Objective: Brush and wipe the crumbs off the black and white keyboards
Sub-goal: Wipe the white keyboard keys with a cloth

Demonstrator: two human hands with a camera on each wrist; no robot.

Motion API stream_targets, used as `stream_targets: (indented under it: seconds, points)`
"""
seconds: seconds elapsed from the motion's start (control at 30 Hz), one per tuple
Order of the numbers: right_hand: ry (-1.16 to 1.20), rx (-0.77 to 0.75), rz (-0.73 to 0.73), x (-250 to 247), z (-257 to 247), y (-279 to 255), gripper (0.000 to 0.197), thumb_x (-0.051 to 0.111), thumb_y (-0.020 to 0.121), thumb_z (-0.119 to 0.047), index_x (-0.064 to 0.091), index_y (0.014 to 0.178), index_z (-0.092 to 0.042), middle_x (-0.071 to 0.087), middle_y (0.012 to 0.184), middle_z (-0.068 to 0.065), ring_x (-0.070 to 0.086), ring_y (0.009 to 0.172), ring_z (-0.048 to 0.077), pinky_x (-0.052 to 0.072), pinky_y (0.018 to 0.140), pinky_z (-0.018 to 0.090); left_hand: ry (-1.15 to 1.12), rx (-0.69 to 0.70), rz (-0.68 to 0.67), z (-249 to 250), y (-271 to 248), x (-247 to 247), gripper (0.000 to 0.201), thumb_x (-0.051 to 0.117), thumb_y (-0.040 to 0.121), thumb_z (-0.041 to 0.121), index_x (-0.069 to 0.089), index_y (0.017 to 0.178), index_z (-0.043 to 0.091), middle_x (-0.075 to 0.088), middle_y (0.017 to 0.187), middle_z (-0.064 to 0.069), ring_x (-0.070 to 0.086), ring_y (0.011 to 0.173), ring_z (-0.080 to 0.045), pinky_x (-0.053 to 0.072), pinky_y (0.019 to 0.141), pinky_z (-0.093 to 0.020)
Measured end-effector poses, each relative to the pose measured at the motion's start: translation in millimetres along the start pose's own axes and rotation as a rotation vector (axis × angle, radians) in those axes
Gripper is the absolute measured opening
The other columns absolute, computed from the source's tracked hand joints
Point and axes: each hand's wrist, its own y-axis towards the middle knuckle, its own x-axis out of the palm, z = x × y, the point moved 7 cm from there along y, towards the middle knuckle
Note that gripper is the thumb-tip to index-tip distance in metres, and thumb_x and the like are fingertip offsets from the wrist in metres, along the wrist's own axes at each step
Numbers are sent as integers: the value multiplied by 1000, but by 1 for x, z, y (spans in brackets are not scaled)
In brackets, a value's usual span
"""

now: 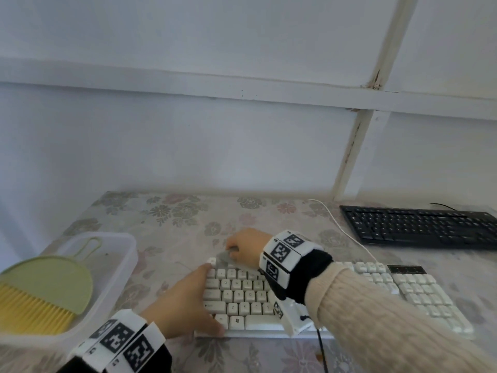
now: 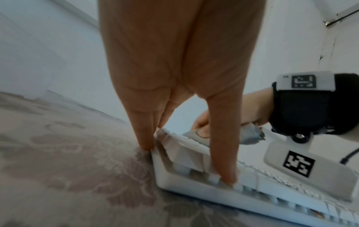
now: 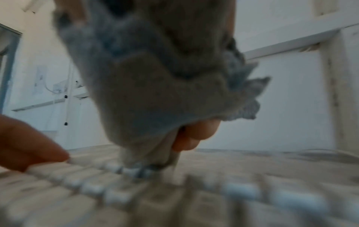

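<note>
With the brush (image 1: 40, 297) set down in the tub (image 1: 126, 254) at the table's left edge, the right hand (image 1: 247, 249) clamps a grey cloth (image 1: 226, 256) on the white keyboard (image 1: 419, 292), far-left corner, left hand (image 1: 185, 302) flat, steadying; the black keyboard (image 1: 419, 224) at the far right corner likely remains.

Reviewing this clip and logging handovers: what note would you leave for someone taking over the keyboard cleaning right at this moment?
Right hand grips a grey cloth, pressed on the top-left key row of the white keyboard.
Left hand rests with straight fingers on that keyboard's left end, steadying it.
Black keyboard lies far right on the table, no hand on it.
The yellow brush and green dustpan sit in the clear tub at left.
Done: wiping of the white keyboard is under way at its left end.
Left: wipe the rest of it. I cannot tell whether the black one has been cleaned.
</note>
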Motion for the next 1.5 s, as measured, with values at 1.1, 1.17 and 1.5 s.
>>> stream_targets:
  seconds: [1.1, 1.17, 1.5]
  points:
    - [-95, -40, -41, -3, -15, 9, 35, 42, 99, -26, 63, 112, -2, 64, 101, 13, 58, 88, 25, 48, 74, 29, 52, 50, 3, -4, 3, -1, 108, 83, 58, 30, 13, 141, 29, 52, 121, 12, 53, 106, -7, 45, 89, -19]
    - [-51, 6, -24, -3, 2, 0, 41, 41, 99, -36, 64, 105, -3, 66, 95, 12, 58, 80, 22, 51, 82, 35, 48, 56, 5, -3, 4, -1, 108, 82, 57, 31, 14, 140, 29, 54, 118, 13, 54, 104, -7, 47, 87, -19]
    - [-125, 278, -96, -12, 139, -79, 34, 41, 98, -36, 63, 107, -12, 66, 107, 3, 63, 97, 20, 47, 82, 22, 24, 62, 0, -6, 6, 0, 110, 83, 54, 34, 15, 140, 30, 56, 114, 15, 57, 99, -4, 49, 86, -19]
